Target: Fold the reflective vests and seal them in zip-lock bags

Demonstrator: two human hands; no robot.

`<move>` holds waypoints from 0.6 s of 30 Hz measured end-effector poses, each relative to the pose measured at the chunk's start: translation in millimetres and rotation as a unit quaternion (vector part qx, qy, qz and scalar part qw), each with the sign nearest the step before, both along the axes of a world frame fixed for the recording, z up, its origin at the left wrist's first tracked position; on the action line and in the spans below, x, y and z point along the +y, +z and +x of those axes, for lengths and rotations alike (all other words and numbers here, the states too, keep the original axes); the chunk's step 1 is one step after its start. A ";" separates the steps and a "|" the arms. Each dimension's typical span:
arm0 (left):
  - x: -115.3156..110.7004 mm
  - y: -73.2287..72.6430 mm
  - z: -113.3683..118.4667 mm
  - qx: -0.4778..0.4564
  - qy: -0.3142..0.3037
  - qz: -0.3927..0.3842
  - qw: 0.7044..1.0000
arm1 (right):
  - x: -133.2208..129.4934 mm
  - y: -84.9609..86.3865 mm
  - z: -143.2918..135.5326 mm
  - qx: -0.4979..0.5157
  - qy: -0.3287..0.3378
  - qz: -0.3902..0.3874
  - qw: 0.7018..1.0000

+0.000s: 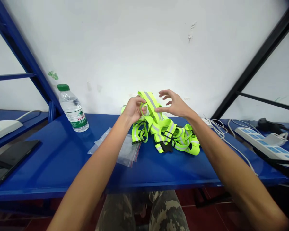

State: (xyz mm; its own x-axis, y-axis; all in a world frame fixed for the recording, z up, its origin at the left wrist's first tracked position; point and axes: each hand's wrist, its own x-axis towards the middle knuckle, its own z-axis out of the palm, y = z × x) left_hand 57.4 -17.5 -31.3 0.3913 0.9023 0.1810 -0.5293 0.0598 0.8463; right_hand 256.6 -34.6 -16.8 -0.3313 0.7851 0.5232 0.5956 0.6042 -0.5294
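Note:
A tangle of neon yellow reflective straps point(183, 139) with silver stripes lies on the blue table. Black buckles show among the folds, one of them a buckle point(167, 147) at the front of the heap. Above the heap, my left hand point(134, 109) has its fingers closed around a raised loop of reflective strap point(150, 102). Just to the right is my right hand point(172, 104), its fingers curved and spread apart, with the thumb tip close to the same strap. Whether that thumb touches the strap I cannot tell.
Clear zip bags point(127, 150) lie partly behind my left forearm. A water bottle point(73, 109) with a green cap stands at the back left, near a dark tablet-like slab point(12, 160). White cables point(221, 130) and a power strip point(265, 144) are on the right. A white wall rises behind.

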 end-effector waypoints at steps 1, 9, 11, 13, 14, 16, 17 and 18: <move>-0.9 -0.3 0.9 0.015 -0.013 0.011 1.000 | 0.5 -2.0 -0.7 -0.003 0.010 -0.002 1.000; -3.2 -0.4 3.0 0.224 0.101 0.147 0.958 | 8.5 1.6 -3.1 -0.088 -0.032 -0.048 0.994; -2.1 -1.5 0.0 0.268 0.107 0.213 0.933 | 11.6 5.3 -0.7 -0.114 -0.117 0.032 0.986; 0.8 -3.5 -3.4 0.305 0.136 0.279 0.900 | 14.3 9.1 4.1 -0.151 -0.183 0.107 0.965; 2.8 -4.5 -5.4 0.326 0.162 0.302 0.881 | 15.6 11.1 8.1 -0.168 -0.204 0.132 0.955; 7.4 -6.6 -10.1 0.362 0.227 0.320 0.846 | 18.3 15.4 19.2 -0.178 -0.230 0.150 0.945; 9.4 -7.5 -12.7 0.371 0.265 0.314 0.833 | 19.6 17.9 25.7 -0.163 -0.236 0.143 0.947; 10.9 -8.3 -15.2 0.375 0.305 0.301 0.822 | 21.0 20.7 32.0 -0.129 -0.240 0.124 0.954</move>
State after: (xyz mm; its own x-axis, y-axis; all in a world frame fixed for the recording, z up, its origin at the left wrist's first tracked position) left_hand 42.2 -6.5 -39.6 0.1052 0.8071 0.5810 0.3779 -0.5728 0.7273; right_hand 288.6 -13.6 3.9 -0.1082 0.7415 0.6622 0.9261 0.3173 -0.2040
